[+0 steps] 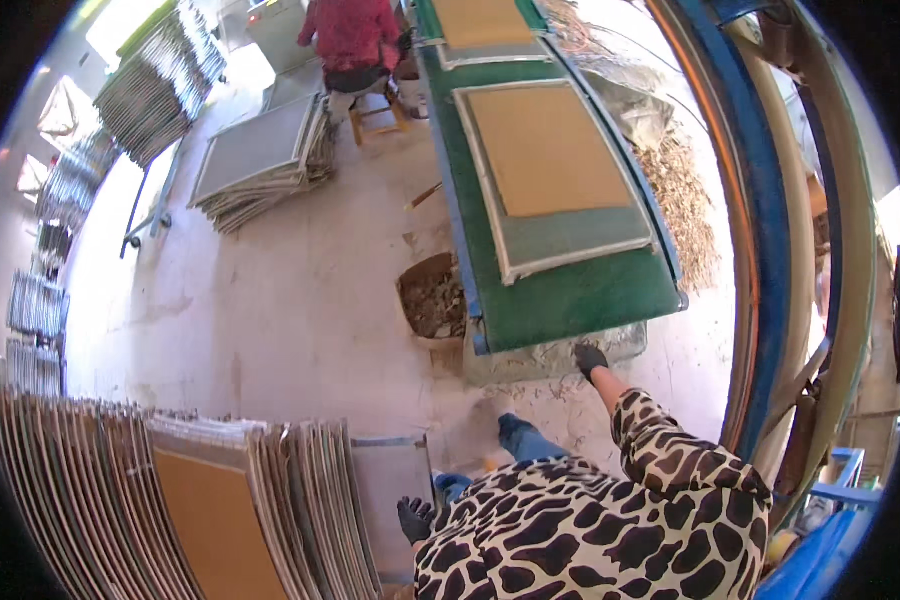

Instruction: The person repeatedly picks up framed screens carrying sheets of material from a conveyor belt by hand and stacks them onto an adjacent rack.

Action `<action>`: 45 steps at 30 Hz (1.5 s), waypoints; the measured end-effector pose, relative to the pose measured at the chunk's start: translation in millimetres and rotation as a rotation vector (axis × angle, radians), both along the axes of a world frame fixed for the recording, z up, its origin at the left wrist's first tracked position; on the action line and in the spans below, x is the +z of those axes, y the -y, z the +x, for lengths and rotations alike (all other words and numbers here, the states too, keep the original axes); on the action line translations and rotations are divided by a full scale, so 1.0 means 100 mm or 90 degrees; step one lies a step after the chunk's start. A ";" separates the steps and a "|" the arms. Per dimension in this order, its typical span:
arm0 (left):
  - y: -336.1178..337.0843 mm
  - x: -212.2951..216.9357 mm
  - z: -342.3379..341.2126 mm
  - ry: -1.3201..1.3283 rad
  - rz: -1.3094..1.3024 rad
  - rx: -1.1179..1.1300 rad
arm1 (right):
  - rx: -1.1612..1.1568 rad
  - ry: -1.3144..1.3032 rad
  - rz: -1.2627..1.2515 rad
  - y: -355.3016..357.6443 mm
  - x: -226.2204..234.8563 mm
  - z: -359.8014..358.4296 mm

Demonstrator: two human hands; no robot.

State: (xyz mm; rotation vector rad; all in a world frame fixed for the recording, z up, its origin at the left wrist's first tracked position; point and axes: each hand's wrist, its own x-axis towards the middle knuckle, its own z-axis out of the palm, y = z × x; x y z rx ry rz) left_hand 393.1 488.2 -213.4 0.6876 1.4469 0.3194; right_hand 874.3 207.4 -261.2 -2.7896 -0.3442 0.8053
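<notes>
Head | left hand (416,519): fingers apart | right hand (591,359): near green conveyor (582,312), fingers: cannot tell

Brown tub (440,343), perhaps of scraps (435,303), well apart from a wooden stool (380,127)

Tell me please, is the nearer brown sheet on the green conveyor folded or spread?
Spread: the nearer brown sheet lies flat on the white-edged screen, its whole outline showing, no fold visible.
</notes>
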 end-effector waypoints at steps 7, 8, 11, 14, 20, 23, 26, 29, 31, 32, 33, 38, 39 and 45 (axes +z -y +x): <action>-0.03 0.35 1.28 0.082 -0.030 -0.147 | -0.165 -0.053 -0.044 1.27 -0.65 0.70; 0.04 0.30 1.49 0.060 -0.048 -0.212 | -0.183 -0.044 -0.055 1.60 -0.84 0.83; 0.04 0.34 1.61 0.027 -0.100 -0.236 | 0.009 0.045 -0.029 1.44 -1.23 1.08; 0.10 0.52 1.65 -0.008 -0.053 -0.246 | -0.185 -0.036 0.000 1.07 -1.66 1.29; 0.36 0.20 2.06 -0.003 -0.137 -0.269 | -0.529 -0.166 0.327 1.75 -2.33 2.02; 0.30 0.26 1.89 -0.103 -0.148 -0.246 | -1.045 -0.238 0.562 0.82 -2.09 1.88; 0.38 0.25 1.97 -0.074 -0.172 -0.247 | -1.077 -0.189 0.471 0.83 -1.77 1.88; 0.46 0.20 2.08 -0.053 -0.142 -0.281 | -1.201 -0.240 0.791 1.10 -1.70 1.75; 0.38 0.01 2.08 0.004 -0.201 -0.315 | -1.139 -0.256 0.760 1.09 -1.63 1.48; 0.39 -0.06 2.10 0.008 -0.204 -0.308 | -1.082 -0.270 0.732 1.05 -1.61 1.32; 0.44 -0.11 2.24 0.047 -0.196 -0.371 | -1.111 -0.338 0.820 1.00 -1.59 1.12; 0.98 0.08 3.13 0.208 -0.287 -0.663 | -1.172 -0.770 0.882 -0.25 -1.15 -0.25; 1.07 0.17 3.22 0.246 -0.284 -0.703 | -1.083 -0.904 0.968 -0.75 -0.81 -0.55; 1.22 0.28 3.20 0.268 -0.141 -0.436 | -0.822 -1.148 0.726 -2.41 0.70 -1.13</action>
